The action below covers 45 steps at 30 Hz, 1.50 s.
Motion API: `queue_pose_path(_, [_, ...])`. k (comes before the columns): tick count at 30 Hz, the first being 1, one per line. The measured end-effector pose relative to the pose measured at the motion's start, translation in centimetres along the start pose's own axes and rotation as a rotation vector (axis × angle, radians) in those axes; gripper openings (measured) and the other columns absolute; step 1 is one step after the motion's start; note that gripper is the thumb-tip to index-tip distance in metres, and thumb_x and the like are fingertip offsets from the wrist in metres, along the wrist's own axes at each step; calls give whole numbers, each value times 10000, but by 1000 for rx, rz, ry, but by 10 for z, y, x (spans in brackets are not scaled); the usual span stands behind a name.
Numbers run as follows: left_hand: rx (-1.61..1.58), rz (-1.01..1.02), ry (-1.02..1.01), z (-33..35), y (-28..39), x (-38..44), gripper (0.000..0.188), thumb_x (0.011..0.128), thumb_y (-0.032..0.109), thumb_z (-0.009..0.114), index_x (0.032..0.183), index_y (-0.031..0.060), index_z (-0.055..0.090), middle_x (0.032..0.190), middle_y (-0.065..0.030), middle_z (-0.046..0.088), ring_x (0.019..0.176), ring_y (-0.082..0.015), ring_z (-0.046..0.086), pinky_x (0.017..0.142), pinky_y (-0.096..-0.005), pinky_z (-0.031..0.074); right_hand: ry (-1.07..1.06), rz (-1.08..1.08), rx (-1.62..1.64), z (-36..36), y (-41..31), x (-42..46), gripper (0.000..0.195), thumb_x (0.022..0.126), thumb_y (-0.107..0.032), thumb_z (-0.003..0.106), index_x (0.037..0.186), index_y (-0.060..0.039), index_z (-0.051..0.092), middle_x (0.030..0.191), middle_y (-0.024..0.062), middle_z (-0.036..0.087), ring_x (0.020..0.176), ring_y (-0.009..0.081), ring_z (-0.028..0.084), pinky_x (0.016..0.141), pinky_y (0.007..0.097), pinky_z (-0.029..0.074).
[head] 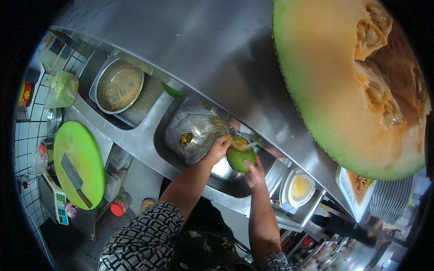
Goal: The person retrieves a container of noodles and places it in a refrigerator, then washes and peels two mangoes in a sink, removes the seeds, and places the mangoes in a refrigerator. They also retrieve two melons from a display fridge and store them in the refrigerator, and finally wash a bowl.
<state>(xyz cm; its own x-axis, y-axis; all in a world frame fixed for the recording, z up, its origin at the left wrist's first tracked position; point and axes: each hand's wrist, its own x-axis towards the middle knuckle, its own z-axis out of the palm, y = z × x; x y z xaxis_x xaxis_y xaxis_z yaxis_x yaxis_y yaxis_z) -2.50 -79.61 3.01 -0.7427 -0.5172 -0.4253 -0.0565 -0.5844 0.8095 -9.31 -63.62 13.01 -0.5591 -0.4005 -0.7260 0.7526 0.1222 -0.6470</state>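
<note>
Over the steel sink (166, 149), my right hand (255, 174) grips a green-skinned fruit (240, 159) from below and the side, its thumb on the skin. Orange flesh or pulp (239, 142) shows at its top, where a narrow pale strip (248, 146), perhaps a utensil, crosses it. My left hand (218, 149) pinches orange pulp at the fruit's upper left edge; its fingertips are partly hidden. A crumpled clear plastic bag (200, 132) with dark yellow scraps (186, 138) lies in the sink, left of my left hand.
A large cut melon or pumpkin (325, 101) rests on the steel shelf (217, 44). A second basin holds a metal bowl (118, 86). A cleaver (72, 171) lies on a green cutting board (91, 152), beside a scale (61, 203). White dishes (301, 188) stand right of the sink.
</note>
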Motion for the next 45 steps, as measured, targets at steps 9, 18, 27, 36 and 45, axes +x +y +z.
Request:
queue_pose_path(9, [266,-7,282,-99,-2,6,444,889,236,669,1242,-5,550,1139,-100,626,1067,-188,579,922,-334,462,-239,232,-230,60,27,26,719,758,-163,765,1380,-101,412,1165,77,588,944,215,637,702,332,561])
queue_pose_path(18, [-1,-92,-186,-80,35,-11,328,859,185,696,1136,19,634,1015,-48,657,922,-129,599,843,-263,475,-259,264,-527,72,11,34,788,703,-197,798,1382,-102,411,1182,70,585,1001,229,613,702,368,542])
queue_pose_path(27, [-93,-125,112,-104,-18,11,146,850,84,662,989,39,656,885,-10,638,790,-109,585,729,-248,478,-173,209,-438,67,-5,29,751,724,-194,762,1383,-96,416,1185,83,586,1027,253,598,759,417,518])
queue_pose_path(36, [-21,-114,42,-102,9,-1,138,852,136,693,946,62,623,886,1,603,752,-88,557,690,-240,462,-211,120,-361,75,4,35,735,718,-105,759,1376,-93,431,1191,90,585,1014,248,604,791,402,526])
queue_pose_path(45, [-125,-145,17,-98,7,-11,81,885,138,652,946,97,617,930,-11,625,820,-133,590,709,-292,497,-189,120,-270,68,5,36,698,762,-105,741,1379,-93,413,1187,90,589,1005,260,611,755,426,526])
